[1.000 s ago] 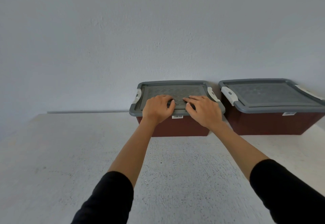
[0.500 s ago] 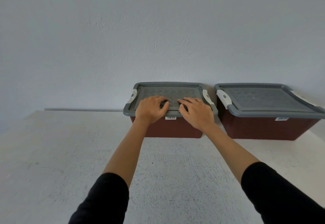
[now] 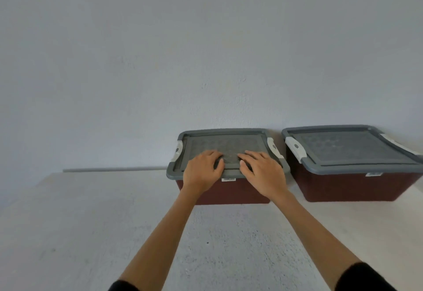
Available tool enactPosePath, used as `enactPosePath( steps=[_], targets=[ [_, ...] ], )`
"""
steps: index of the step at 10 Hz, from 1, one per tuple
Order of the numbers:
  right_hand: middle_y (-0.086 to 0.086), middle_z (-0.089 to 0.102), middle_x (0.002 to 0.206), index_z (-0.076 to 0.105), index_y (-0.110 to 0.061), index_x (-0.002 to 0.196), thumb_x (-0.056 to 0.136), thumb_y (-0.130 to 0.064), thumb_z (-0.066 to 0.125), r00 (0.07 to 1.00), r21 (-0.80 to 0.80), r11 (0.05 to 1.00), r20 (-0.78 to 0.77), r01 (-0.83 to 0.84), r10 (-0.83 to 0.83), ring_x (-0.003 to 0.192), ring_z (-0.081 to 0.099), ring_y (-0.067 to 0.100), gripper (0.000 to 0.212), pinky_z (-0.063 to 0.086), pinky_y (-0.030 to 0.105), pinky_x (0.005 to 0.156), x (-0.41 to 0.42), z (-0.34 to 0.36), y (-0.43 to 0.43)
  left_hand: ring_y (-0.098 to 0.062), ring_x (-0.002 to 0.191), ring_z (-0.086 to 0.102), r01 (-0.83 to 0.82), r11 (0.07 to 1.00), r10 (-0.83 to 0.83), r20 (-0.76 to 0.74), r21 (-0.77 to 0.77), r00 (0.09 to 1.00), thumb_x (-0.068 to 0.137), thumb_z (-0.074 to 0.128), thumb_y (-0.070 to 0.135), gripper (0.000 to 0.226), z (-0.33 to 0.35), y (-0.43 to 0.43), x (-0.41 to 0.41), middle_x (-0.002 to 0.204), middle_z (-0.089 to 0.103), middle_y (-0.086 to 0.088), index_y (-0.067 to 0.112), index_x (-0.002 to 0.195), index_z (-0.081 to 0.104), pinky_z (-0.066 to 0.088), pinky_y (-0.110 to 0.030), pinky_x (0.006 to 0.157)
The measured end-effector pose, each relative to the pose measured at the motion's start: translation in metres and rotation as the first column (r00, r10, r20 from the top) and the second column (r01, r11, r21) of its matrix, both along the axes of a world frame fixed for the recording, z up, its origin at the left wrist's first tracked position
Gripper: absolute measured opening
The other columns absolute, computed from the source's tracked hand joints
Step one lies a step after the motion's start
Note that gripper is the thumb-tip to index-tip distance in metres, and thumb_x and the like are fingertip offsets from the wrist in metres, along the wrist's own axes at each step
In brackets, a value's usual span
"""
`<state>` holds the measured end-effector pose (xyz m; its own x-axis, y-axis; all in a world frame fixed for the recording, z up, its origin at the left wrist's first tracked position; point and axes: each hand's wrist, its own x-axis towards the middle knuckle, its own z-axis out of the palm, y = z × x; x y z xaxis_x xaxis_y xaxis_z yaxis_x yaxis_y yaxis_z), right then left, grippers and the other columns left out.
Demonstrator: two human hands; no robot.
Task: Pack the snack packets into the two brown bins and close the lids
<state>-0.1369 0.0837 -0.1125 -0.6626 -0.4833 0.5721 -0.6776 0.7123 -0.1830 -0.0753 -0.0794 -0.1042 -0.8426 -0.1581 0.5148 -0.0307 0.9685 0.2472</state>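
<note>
1. Resting palm-down on the grey lid [image 3: 225, 141] of the left brown bin [image 3: 231, 192], the left hand [image 3: 202, 170] lay over the lid's near edge, its fingers bent over the patterned panel; its grip was loosely open and closed on nothing.
2. The right hand [image 3: 263, 171] lay just beside it on the same lid, fingers spread flat and pointing toward the left hand, its grip likewise open and only pressing on the lid.
3. The left brown bin sat directly under both hands, on the pale desk [image 3: 68, 233], its back against the grey wall [image 3: 183, 50]; a white latch [image 3: 178, 151] showed at its left end and another white clip [image 3: 272, 147] at its right end.
4. The right brown bin [image 3: 357, 187] stood just beside it, well apart from both hands, its own grey cover [image 3: 343, 149] seated on top.
5. A small white label [image 3: 228, 179] sat on the front rim between the two hands.
6. Black sleeves [image 3: 364, 278] covered the arms near the bottom edge.
7. No snack packets could be seen; both lids hid the bins' insides.
</note>
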Motion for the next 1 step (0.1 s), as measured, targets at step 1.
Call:
enactPosePath(
  steps=[1],
  targets=[
    [0.002,0.064,0.112,0.065,-0.023,0.111,0.086,-0.035,0.039,0.998,-0.204,0.979,-0.063,0.013,-0.026,0.102,0.061,0.023,0.038,0.041,0.034,0.093,0.0330,-0.0262,0.0126,-0.006,0.102,0.061,0.132,0.981,-0.098,-0.224,0.141,0.970,0.092,0.037,0.028,0.033,-0.0185,0.0078,0.0321,0.118,0.062,0.011,0.027,0.112,0.063,0.046,-0.016,0.078]
  ],
)
